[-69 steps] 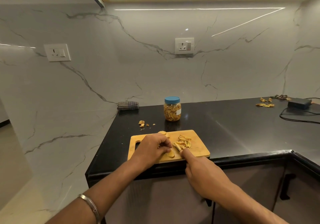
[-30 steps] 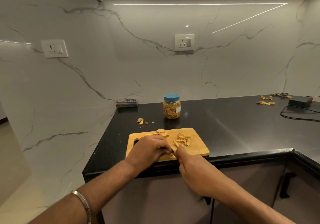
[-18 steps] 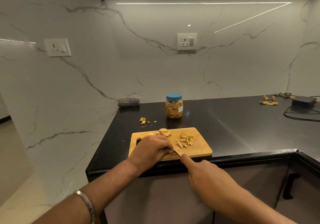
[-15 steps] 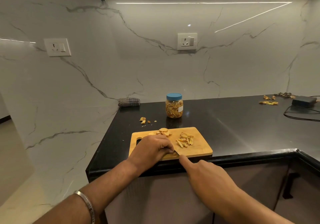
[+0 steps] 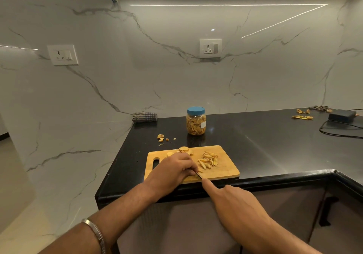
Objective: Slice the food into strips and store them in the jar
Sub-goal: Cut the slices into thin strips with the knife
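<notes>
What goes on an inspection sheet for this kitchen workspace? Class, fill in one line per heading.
Surface: black countertop, glossy, with a wooden cutting board at its front edge.
Job's things: pile of cut strips on the board; uncut pieces at its far edge; jar behind the board, blue lid on, partly filled.
Clutter: peel scraps left of the jar; more scraps far right; folded checked cloth by the wall.
Grippers: left hand pins food; right hand holds a knife, forefinger extended.
Cables: black cable from a black box.
Surroundings: marble wall, two sockets.
</notes>
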